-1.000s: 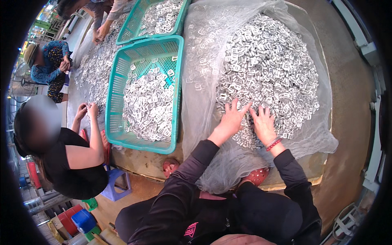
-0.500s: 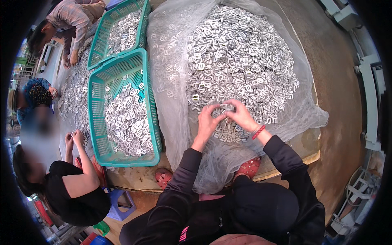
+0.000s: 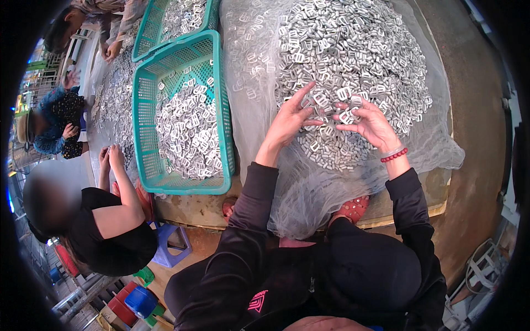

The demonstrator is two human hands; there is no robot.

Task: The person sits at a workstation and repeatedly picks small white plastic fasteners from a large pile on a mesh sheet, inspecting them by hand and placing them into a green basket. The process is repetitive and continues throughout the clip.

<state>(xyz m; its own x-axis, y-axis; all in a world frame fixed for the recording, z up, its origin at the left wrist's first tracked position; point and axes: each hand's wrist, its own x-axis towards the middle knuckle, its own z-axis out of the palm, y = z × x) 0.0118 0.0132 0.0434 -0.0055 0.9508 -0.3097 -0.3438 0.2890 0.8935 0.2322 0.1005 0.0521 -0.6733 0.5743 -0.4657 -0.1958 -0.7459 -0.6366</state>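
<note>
1. Centre: the left hand (image 3: 287, 122) spreads its fingers wide, low over the pile (image 3: 364, 60); the right hand (image 3: 375, 128) pinches a few metal buckles (image 3: 348, 116).
2. Upper right: the pile rests on crumpled white netting (image 3: 303, 196), laid over a brown board (image 3: 185, 211).
3. Left of centre: a green basket (image 3: 144, 132) of buckles stands just below another basket (image 3: 144, 39).
4. Lower left: a co-worker (image 3: 124, 245) sits by a purple stool (image 3: 167, 247).
5. Right: bare brown floor (image 3: 477, 138).
6. Upper left: two more co-workers.

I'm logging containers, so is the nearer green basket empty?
No, the nearer green basket holds a pile of silvery buckles.
</note>
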